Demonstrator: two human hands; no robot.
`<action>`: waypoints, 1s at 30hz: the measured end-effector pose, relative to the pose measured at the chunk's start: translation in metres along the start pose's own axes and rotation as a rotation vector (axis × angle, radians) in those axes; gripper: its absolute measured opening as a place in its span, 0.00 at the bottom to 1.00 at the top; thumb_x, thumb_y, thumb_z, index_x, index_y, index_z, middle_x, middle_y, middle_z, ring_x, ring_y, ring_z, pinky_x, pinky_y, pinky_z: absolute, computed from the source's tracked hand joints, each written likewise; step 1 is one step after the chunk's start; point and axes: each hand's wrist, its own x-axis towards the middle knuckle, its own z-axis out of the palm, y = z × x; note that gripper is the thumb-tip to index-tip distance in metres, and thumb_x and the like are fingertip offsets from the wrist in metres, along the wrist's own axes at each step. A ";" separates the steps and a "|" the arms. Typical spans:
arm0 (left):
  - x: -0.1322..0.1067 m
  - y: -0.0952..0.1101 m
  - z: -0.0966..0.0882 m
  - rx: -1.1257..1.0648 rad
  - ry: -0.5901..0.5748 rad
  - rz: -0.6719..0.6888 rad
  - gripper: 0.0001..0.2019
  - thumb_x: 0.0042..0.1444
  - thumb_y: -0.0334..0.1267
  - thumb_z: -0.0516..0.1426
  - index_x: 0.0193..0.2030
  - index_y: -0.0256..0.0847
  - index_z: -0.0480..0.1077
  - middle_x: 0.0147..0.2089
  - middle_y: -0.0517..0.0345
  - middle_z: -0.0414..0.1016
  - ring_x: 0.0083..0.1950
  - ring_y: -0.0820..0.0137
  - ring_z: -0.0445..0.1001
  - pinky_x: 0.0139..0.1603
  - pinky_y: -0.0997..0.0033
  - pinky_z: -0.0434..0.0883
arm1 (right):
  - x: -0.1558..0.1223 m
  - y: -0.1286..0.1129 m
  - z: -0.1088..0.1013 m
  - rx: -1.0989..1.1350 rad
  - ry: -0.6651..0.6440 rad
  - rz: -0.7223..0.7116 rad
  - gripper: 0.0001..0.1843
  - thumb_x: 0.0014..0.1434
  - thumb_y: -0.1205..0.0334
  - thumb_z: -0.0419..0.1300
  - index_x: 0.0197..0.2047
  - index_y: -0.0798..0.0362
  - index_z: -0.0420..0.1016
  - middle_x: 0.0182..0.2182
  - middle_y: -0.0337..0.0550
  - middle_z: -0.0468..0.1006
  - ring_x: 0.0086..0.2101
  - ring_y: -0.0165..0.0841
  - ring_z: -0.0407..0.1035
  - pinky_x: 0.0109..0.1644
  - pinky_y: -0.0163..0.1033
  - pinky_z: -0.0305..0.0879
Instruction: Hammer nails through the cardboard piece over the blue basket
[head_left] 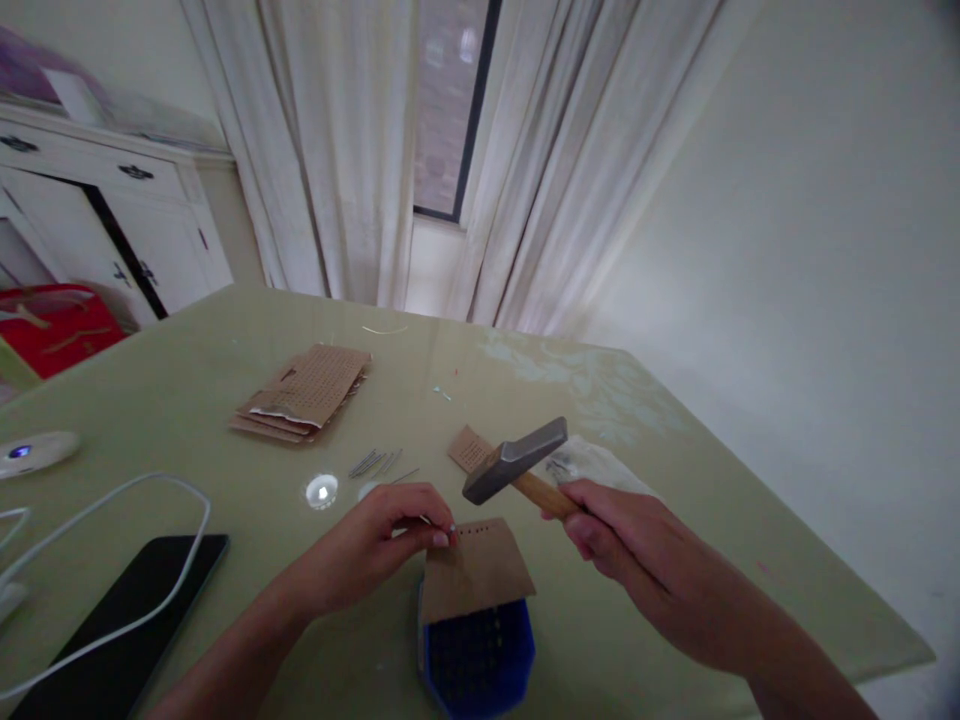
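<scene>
My right hand is wrapped round the wooden handle of a hammer. Its grey metal head is raised above the table, up and right of my left hand. My left hand pinches a small thing, most likely a nail, at the far left corner of a piece of brown cardboard. A row of small holes runs along that far edge. The cardboard lies over a blue plastic basket, whose near part shows its dark inside. Several loose nails lie on the table beyond my left hand.
A stack of perforated cardboard lies at the back left, and a small cardboard scrap behind the hammer. A phone with a white cable is at the left. A crumpled plastic bag lies behind my right hand.
</scene>
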 end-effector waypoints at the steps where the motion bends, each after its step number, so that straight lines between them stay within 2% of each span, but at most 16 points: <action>1: 0.000 0.000 0.000 0.008 0.000 -0.004 0.09 0.70 0.38 0.61 0.40 0.42 0.82 0.40 0.56 0.83 0.42 0.67 0.81 0.44 0.71 0.73 | 0.000 -0.004 0.000 0.000 -0.014 -0.013 0.17 0.81 0.49 0.48 0.49 0.46 0.75 0.38 0.44 0.81 0.38 0.41 0.75 0.44 0.43 0.68; 5: 0.001 0.002 0.000 0.062 0.003 -0.013 0.08 0.68 0.34 0.61 0.37 0.41 0.82 0.37 0.57 0.82 0.40 0.68 0.79 0.42 0.73 0.72 | 0.004 -0.011 0.005 -0.021 -0.105 -0.039 0.18 0.81 0.49 0.48 0.52 0.46 0.77 0.43 0.46 0.84 0.43 0.42 0.77 0.49 0.46 0.70; 7: 0.001 0.003 0.001 0.053 0.009 -0.007 0.08 0.68 0.34 0.62 0.38 0.41 0.82 0.38 0.57 0.83 0.40 0.68 0.80 0.43 0.73 0.72 | 0.004 -0.011 0.006 -0.028 -0.085 -0.035 0.19 0.81 0.49 0.48 0.52 0.46 0.78 0.45 0.48 0.84 0.44 0.43 0.77 0.50 0.46 0.70; 10: 0.001 0.004 0.001 0.027 0.009 -0.008 0.08 0.69 0.35 0.61 0.39 0.42 0.83 0.39 0.56 0.83 0.41 0.68 0.81 0.43 0.73 0.73 | 0.002 -0.012 0.007 -0.026 -0.048 -0.014 0.19 0.81 0.48 0.47 0.53 0.46 0.77 0.42 0.47 0.84 0.42 0.43 0.77 0.48 0.46 0.71; 15: 0.000 0.005 0.001 0.040 -0.012 0.013 0.10 0.69 0.36 0.62 0.38 0.42 0.84 0.39 0.55 0.83 0.41 0.68 0.80 0.45 0.73 0.73 | 0.001 -0.015 0.008 -0.032 -0.124 -0.016 0.19 0.81 0.49 0.48 0.52 0.46 0.78 0.43 0.47 0.84 0.43 0.42 0.77 0.50 0.46 0.70; 20: 0.000 0.004 0.000 -0.025 -0.019 -0.030 0.09 0.69 0.36 0.61 0.41 0.43 0.85 0.42 0.54 0.83 0.41 0.68 0.81 0.43 0.73 0.74 | 0.001 -0.016 0.012 -0.008 -0.049 0.014 0.19 0.81 0.49 0.47 0.53 0.47 0.77 0.43 0.47 0.84 0.43 0.42 0.76 0.50 0.45 0.69; 24: -0.001 0.007 -0.003 -0.038 -0.045 -0.019 0.08 0.67 0.35 0.62 0.38 0.42 0.84 0.43 0.55 0.83 0.44 0.68 0.80 0.46 0.72 0.74 | 0.000 -0.016 0.018 -0.030 -0.130 0.004 0.19 0.82 0.51 0.47 0.50 0.48 0.77 0.39 0.45 0.82 0.41 0.41 0.76 0.49 0.44 0.69; 27: -0.003 0.005 -0.004 -0.120 -0.077 -0.039 0.06 0.66 0.36 0.63 0.43 0.43 0.84 0.49 0.54 0.82 0.49 0.66 0.81 0.53 0.68 0.78 | -0.001 -0.015 0.018 -0.026 -0.098 0.008 0.18 0.82 0.51 0.48 0.51 0.48 0.77 0.41 0.46 0.83 0.42 0.41 0.77 0.50 0.44 0.69; 30: -0.006 0.000 -0.003 -0.184 -0.095 -0.070 0.10 0.64 0.36 0.66 0.52 0.44 0.82 0.54 0.53 0.82 0.57 0.62 0.82 0.64 0.58 0.78 | -0.002 -0.016 0.016 -0.020 -0.042 0.018 0.18 0.82 0.50 0.48 0.52 0.47 0.77 0.43 0.46 0.84 0.43 0.41 0.77 0.51 0.44 0.69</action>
